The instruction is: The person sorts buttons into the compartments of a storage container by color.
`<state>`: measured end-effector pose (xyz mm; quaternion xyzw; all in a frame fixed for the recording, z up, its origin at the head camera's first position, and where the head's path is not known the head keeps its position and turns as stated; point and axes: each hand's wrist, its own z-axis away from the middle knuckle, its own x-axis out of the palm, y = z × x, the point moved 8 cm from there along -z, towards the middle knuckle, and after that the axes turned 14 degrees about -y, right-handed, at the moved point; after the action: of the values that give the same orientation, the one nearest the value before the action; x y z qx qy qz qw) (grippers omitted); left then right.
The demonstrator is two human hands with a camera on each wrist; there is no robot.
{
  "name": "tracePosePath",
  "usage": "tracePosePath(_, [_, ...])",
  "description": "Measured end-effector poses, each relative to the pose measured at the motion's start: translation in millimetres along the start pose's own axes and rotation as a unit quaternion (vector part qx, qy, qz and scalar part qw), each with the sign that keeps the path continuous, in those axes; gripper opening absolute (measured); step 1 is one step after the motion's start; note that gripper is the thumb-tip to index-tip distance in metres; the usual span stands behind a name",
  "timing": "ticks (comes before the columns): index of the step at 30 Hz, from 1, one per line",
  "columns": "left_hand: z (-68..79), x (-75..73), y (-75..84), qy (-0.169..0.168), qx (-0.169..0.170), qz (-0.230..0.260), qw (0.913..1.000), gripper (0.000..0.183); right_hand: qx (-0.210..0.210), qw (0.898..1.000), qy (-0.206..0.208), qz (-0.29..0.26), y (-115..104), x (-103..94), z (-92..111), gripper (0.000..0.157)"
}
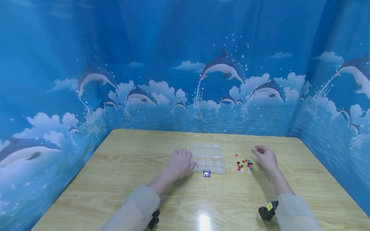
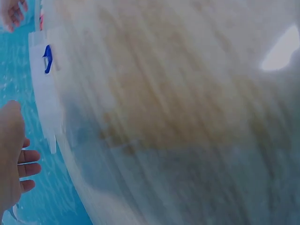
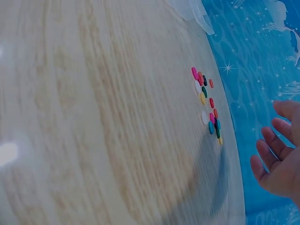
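A clear plastic box (image 1: 206, 150) with small compartments lies with its lid folded back on the table. At its near edge sits a small dark blue piece (image 1: 206, 173) with a pale middle; its kind is unclear. My left hand (image 1: 180, 163) is beside the box's left side, fingers loosely bent and holding nothing; whether it touches the box cannot be told. Several small round coloured discs (image 1: 248, 163), perhaps buttons, are scattered right of the box. Just beyond their right side hovers my right hand (image 1: 266, 157), its fingers (image 3: 269, 152) apart and relaxed, with nothing held.
The wood-grain table (image 1: 138, 154) stretches around the box and discs. One orange disc (image 1: 236, 155) lies apart, behind the others. A blue dolphin-print cloth (image 1: 173, 64) hangs behind the table and at both sides. Black wrist devices (image 1: 267, 212) are strapped below both hands.
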<state>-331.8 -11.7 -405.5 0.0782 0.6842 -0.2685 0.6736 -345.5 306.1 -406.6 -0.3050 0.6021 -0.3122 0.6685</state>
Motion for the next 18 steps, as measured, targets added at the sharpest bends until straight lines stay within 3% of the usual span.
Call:
tracePosePath(8, [4.1, 3.5, 13.3, 0.003, 0.016, -0.022, 0.9996, 0.049, 0.004, 0.999, -0.018, -0.039, 6.5, 7.1, -3.4, 0.054])
tracePosePath(18, [1.9, 12.3, 21.1, -0.013, 0.02, -0.033, 0.9992, 0.053, 0.007, 1.0, -0.023, -0.02, 24.5, 7.2, -5.7, 0.044])
